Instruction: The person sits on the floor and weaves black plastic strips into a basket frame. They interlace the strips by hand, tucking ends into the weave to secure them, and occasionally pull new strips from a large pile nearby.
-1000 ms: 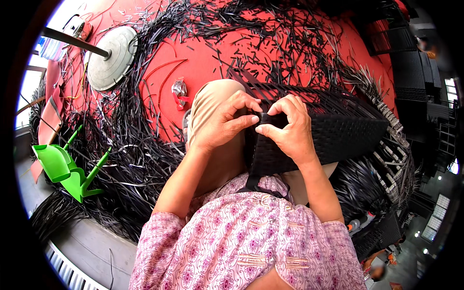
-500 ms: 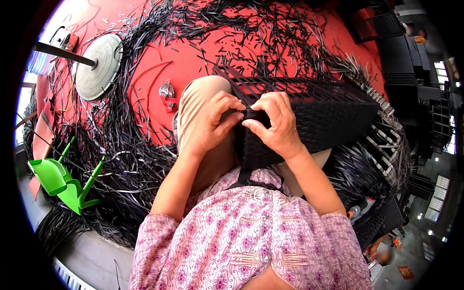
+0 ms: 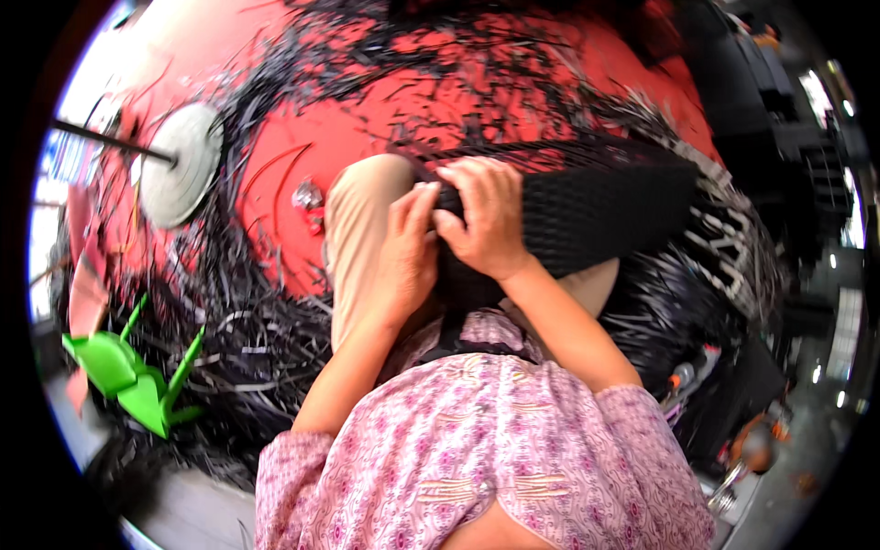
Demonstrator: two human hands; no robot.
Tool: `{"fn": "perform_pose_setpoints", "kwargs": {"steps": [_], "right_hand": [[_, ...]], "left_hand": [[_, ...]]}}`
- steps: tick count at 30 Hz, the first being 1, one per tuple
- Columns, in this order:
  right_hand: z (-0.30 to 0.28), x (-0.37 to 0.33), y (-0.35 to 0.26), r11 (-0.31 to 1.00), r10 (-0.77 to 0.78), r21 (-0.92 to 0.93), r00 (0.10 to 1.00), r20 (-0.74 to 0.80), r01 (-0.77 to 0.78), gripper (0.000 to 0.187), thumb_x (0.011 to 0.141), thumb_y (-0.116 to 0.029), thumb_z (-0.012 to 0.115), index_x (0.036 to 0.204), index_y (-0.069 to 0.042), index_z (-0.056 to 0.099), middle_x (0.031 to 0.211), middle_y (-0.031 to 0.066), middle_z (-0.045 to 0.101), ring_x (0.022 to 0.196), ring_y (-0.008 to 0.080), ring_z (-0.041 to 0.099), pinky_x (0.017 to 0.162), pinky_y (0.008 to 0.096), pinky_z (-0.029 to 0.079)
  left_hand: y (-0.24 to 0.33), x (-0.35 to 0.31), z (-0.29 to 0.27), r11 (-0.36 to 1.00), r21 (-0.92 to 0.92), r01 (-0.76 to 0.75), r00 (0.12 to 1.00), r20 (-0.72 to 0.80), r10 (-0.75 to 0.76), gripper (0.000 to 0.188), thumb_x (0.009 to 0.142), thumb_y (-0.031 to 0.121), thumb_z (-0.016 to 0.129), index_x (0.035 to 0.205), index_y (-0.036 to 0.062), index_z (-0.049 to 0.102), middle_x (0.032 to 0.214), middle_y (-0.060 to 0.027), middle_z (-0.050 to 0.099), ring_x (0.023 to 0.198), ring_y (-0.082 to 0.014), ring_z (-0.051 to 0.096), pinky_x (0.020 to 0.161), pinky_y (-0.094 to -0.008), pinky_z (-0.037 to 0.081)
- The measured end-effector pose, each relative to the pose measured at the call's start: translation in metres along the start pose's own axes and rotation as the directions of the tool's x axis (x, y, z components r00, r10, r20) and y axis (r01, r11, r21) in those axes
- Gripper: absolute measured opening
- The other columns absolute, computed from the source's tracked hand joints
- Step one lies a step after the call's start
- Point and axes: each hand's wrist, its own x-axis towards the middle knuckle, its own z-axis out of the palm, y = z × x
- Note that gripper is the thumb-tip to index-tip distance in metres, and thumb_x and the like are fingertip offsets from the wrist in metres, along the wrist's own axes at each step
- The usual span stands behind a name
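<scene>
A black woven wicker-like piece (image 3: 596,215) lies across my lap, its solid side toward me and an open lattice of strips along its far edge. My right hand (image 3: 488,215) is wrapped over its left corner, fingers on top and thumb on the near side. Close beside it, my left hand (image 3: 410,261) presses its bent fingers against the same corner, by my raised knee in beige trousers (image 3: 367,206). Both hands are closed on the woven piece. Motion blur and my fingers hide any single strip between them.
Loose black strips (image 3: 266,353) lie heaped over the red floor covering (image 3: 357,105). At left are a green plastic chair-like object (image 3: 137,380) and a grey round base with a pole (image 3: 183,165). A small shiny packet (image 3: 308,194) lies left of my knee. A bottle (image 3: 683,374) sits at right.
The hands have gone from pinching at the corner's tip to lying over it, the right hand shifting left across the edge. The view has turned slightly and blurred.
</scene>
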Motion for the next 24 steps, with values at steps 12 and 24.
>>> {"fn": "perform_pose_setpoints", "kwargs": {"steps": [12, 24], "right_hand": [[0.004, 0.0, 0.001, 0.992, 0.125, 0.035, 0.991, -0.039, -0.123, 0.025, 0.087, -0.032, 0.066, 0.1, -0.01, 0.066, 0.098, 0.0039, 0.064, 0.098, 0.0238, 0.057, 0.092, 0.0434, 0.036], [-0.004, -0.012, -0.006, 0.997, 0.079, 0.022, 0.997, -0.005, -0.079, 0.039, 0.084, -0.025, 0.067, 0.119, -0.008, 0.062, 0.11, 0.0056, 0.068, 0.099, 0.0225, 0.06, 0.092, 0.0393, 0.037]], "left_hand": [[0.001, -0.009, 0.016, 0.977, -0.142, 0.158, 0.987, 0.03, -0.156, 0.088, 0.078, -0.016, 0.049, 0.155, 0.0032, 0.012, 0.141, -0.02, 0.039, 0.132, -0.0337, 0.044, 0.111, -0.0413, 0.039], [-0.013, -0.014, 0.02, 0.214, -0.912, 0.351, 0.77, 0.151, -0.62, 0.063, 0.093, 0.005, 0.052, 0.151, -0.0017, 0.027, 0.146, -0.0186, 0.043, 0.134, -0.026, 0.045, 0.11, -0.0358, 0.037]]}}
